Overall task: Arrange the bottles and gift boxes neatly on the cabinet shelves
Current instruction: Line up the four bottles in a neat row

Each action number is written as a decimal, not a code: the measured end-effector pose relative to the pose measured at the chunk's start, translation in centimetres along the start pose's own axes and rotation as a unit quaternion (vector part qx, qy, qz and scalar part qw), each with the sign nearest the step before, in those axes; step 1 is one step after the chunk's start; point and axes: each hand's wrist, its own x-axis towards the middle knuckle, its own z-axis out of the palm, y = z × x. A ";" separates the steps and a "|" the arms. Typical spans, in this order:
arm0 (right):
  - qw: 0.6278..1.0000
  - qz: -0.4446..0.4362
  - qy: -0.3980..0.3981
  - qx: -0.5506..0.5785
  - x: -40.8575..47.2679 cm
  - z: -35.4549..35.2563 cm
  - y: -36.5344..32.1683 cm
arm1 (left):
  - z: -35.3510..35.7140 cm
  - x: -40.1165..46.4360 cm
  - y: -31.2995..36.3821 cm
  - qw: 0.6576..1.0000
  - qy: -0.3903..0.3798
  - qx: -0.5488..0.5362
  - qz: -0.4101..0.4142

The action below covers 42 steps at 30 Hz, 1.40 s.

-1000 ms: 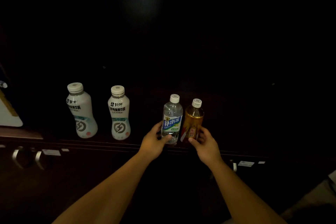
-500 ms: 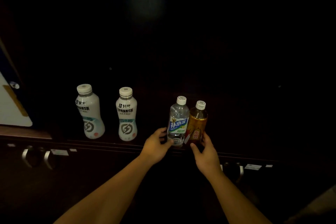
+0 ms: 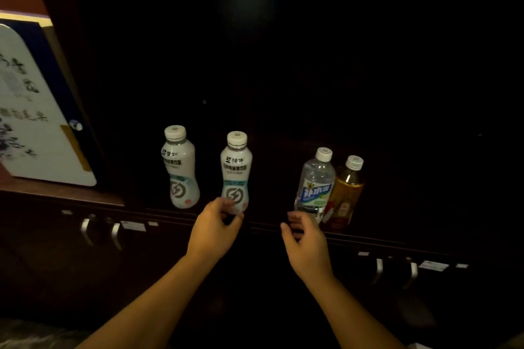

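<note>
Several bottles stand upright on a dark cabinet shelf (image 3: pixel 368 238). Two white drink bottles are at the left: one (image 3: pixel 179 167) stands free, the other (image 3: pixel 236 171) has the fingers of my left hand (image 3: pixel 214 231) around its base. To the right a clear water bottle (image 3: pixel 314 183) with a blue label touches an amber tea bottle (image 3: pixel 347 193). My right hand (image 3: pixel 304 244) hovers open just left of and below the water bottle, holding nothing. A white and blue gift box (image 3: pixel 37 122) stands in the compartment at the far left.
The shelf interior behind the bottles is very dark, with room right of the tea bottle. Below the shelf edge are cabinet doors with metal handles, one pair at left (image 3: pixel 100 231) and one pair at right (image 3: pixel 395 270). A wooden divider (image 3: pixel 85 93) separates the gift box compartment.
Both hands have let go of the water and tea bottles and moved left. My left hand now touches the second white bottle. The view has shifted left, showing more of the gift box.
</note>
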 end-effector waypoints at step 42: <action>0.992 0.037 -0.111 -0.040 4.9 15.1 -6.5 | -8.3 5.5 -8.7 0.996 0.051 -0.056 -0.048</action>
